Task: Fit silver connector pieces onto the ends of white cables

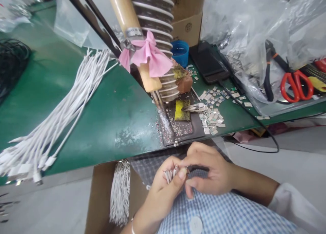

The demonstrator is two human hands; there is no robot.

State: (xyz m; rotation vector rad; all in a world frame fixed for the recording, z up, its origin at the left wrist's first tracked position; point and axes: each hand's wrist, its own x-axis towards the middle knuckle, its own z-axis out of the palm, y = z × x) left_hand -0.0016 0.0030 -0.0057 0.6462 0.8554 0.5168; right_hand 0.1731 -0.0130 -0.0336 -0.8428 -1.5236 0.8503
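Observation:
My left hand (165,190) is low in front of the table edge, closed around several white cable ends (170,175) with stripped tips. My right hand (211,166) meets it at the fingertips, its fingers curled around a slim dark tool (198,167) whose kind I cannot make out. Just above both hands, a wooden-handled soldering iron (165,118) points down at the table edge, with a pink ribbon (150,55) tied around it. Beside its tip lies a yellow sponge (179,108) with dark stains. Small circuit boards (214,118) are heaped to the right.
A bundle of white USB cables (66,115) lies across the green table (122,108). A ribbed hose (155,16) stands behind the iron. Right of it are a blue cap (180,52), a phone (209,62) and red-handled scissors (296,86). Below, a cardboard box (99,200) contains more white cables.

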